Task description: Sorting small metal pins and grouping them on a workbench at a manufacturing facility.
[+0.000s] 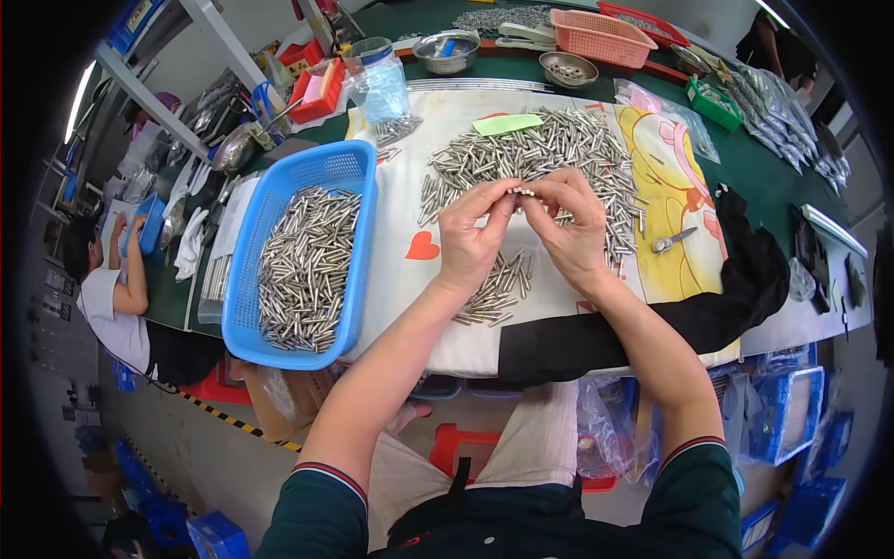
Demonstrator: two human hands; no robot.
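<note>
Head view shows your left hand [473, 231] and right hand [572, 225] pinching a small bunch of metal pins [521, 192] over the white cloth [396, 303]. Each pin should be light, stiff, rather slippery; better hold them along their sides, though their exact lie is too small to tell.

Glossy, smooth metal pins [531, 154] glint at me here; I've got smooth blue plastic on the basket [363, 238], matt cloth in the printed sheet [400, 289], dull black fabric [596, 345], and there, a shiny metal bowl [449, 65].
</note>
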